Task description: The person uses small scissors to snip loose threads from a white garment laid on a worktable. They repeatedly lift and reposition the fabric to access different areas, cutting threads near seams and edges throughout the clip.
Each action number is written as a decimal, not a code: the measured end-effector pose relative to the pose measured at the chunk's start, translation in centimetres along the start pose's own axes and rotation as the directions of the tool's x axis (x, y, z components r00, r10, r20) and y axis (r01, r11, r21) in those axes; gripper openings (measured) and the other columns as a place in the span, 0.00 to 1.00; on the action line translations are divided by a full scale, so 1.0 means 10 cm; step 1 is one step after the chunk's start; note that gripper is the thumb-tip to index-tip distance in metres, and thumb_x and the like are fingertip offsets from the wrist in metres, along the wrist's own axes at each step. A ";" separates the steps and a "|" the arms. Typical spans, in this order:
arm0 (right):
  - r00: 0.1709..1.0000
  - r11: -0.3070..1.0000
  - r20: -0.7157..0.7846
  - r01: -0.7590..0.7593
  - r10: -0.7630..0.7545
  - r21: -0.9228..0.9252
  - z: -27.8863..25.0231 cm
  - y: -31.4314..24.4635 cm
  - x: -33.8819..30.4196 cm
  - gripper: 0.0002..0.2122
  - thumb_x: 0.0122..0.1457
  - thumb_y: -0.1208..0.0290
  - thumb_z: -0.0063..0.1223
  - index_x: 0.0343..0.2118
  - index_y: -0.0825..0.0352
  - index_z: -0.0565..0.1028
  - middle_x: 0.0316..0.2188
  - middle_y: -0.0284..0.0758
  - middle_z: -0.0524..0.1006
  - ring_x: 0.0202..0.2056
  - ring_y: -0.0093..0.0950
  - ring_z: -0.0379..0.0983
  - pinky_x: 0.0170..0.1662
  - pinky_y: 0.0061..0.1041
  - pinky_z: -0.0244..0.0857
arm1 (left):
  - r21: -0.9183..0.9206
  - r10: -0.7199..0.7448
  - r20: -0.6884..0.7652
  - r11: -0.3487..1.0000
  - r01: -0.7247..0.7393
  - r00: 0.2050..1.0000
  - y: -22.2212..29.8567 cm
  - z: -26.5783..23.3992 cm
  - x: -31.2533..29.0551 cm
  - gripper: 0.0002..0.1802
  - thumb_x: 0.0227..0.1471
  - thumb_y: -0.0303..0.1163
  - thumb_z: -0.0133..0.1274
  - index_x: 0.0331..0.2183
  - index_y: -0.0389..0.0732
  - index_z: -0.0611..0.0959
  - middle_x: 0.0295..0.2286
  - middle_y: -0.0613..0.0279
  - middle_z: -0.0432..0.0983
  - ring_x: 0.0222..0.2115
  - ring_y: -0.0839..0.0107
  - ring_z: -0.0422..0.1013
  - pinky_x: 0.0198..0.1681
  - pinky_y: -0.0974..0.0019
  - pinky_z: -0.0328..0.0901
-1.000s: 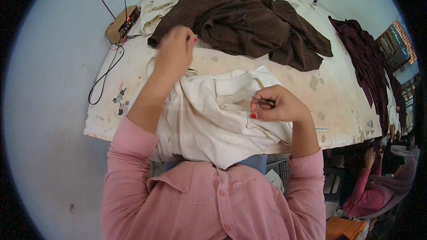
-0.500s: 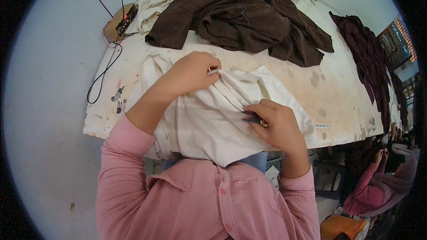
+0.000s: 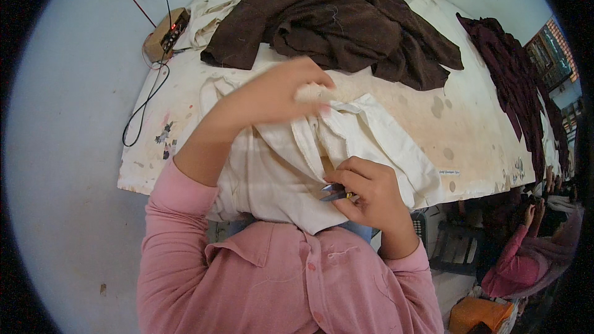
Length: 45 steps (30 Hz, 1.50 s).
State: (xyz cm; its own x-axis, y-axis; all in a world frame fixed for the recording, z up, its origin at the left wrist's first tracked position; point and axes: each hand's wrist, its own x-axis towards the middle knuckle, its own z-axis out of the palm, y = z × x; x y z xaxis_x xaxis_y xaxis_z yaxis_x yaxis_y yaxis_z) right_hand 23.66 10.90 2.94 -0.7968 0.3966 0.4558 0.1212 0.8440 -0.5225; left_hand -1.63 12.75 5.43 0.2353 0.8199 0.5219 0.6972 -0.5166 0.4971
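Observation:
A white garment (image 3: 266, 167) lies bunched over the near edge of the table, its folds and a seam spread open in the middle. My left hand (image 3: 284, 96) is above its upper folds, blurred by motion, with thumb and fingers apart and nothing visible between them. Lower right, my right hand (image 3: 371, 195) is closed around small thread snips (image 3: 334, 193), whose dark blades point left over the cloth. The tips of its fingers touch or nearly touch a fold there. Most of the snips' handle is hidden in the palm.
A dark brown garment (image 3: 334, 18) lies crumpled across the far part of the stained table (image 3: 476, 148). Dark maroon cloth (image 3: 501, 80) hangs at the right edge. A wooden box with cords (image 3: 166, 34) is at the left corner. Another person (image 3: 520, 260) sits at lower right.
My left hand has let go of the fold it was pinching and moved up and right, fingers spreading. My right hand has shifted slightly down and left with the snips. The folds have opened.

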 end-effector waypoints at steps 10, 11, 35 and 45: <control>0.999 0.999 -0.005 -0.036 0.035 -0.039 -0.03 0.00 -0.03 0.13 0.37 0.73 0.59 0.30 0.64 0.77 0.23 0.34 0.73 0.23 0.32 0.73 0.25 0.27 0.65 | -0.341 -0.213 0.303 0.886 0.314 0.929 -0.36 -0.28 0.15 0.10 0.50 0.27 0.58 0.37 0.37 0.85 0.32 0.60 0.81 0.33 0.75 0.75 0.38 0.73 0.69; 0.999 0.999 -0.001 -0.037 0.037 -0.027 -0.03 0.01 -0.03 0.12 0.37 0.73 0.59 0.30 0.64 0.77 0.23 0.34 0.72 0.23 0.32 0.73 0.25 0.27 0.65 | -0.406 -0.270 0.245 0.844 0.351 0.931 -0.48 -0.29 0.15 0.11 0.51 0.27 0.57 0.39 0.37 0.85 0.32 0.60 0.81 0.32 0.77 0.75 0.37 0.74 0.69; 0.783 0.806 -0.321 -0.355 0.533 0.473 0.24 0.55 0.15 0.14 0.48 0.79 0.57 0.40 0.70 0.76 0.32 0.35 0.75 0.32 0.24 0.70 0.38 0.21 0.64 | -0.391 -0.253 0.254 0.856 0.339 0.933 0.30 0.05 0.12 0.19 0.49 0.39 0.61 0.40 0.40 0.76 0.35 0.64 0.74 0.33 0.77 0.71 0.35 0.71 0.65; 0.799 0.732 -0.383 -0.103 0.464 0.673 0.22 0.51 0.10 0.10 0.51 0.87 0.49 0.35 0.69 0.75 0.38 0.31 0.72 0.41 0.20 0.67 0.46 0.17 0.58 | -0.233 -0.239 0.621 0.853 0.468 0.746 -0.13 -0.02 0.11 0.18 0.58 0.42 0.52 0.41 0.37 0.76 0.35 0.67 0.75 0.37 0.75 0.68 0.44 0.72 0.61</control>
State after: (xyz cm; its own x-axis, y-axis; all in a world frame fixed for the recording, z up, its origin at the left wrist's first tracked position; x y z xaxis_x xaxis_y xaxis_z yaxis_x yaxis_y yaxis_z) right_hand 22.19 14.87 -0.83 -0.3533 0.8469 0.3974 -0.2280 0.3341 -0.9146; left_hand -2.44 14.27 5.49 0.4292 0.8889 -0.1598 0.5465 -0.1147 0.8295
